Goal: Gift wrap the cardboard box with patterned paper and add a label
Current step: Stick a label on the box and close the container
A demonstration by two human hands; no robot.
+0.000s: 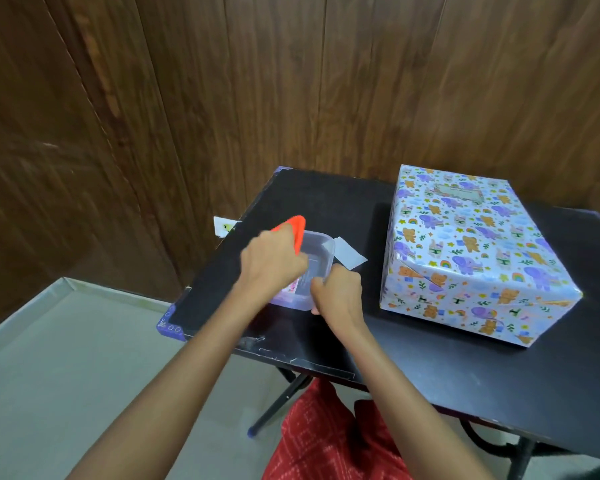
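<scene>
On my feed, the wrapped box [478,251] sits on the black table [326,199], at about 3 o'clock from both hands. It's fully covered in animal-print paper, and there's a label [459,192] on top near its 12 o'clock edge. Over at the clear plastic tub [317,252], the left hand [274,265] has its fingers curled round an orange lid [297,226], tilted up at the tub's 11 o'clock corner. Bit blurry there tbh. Meanwhile the right hand [338,292] grips the tub's rim at the 5 o'clock corner, fingers tightly curled. A white paper slip [349,254] lies flat just beside the tub at 2 o'clock, clear of the box.
</scene>
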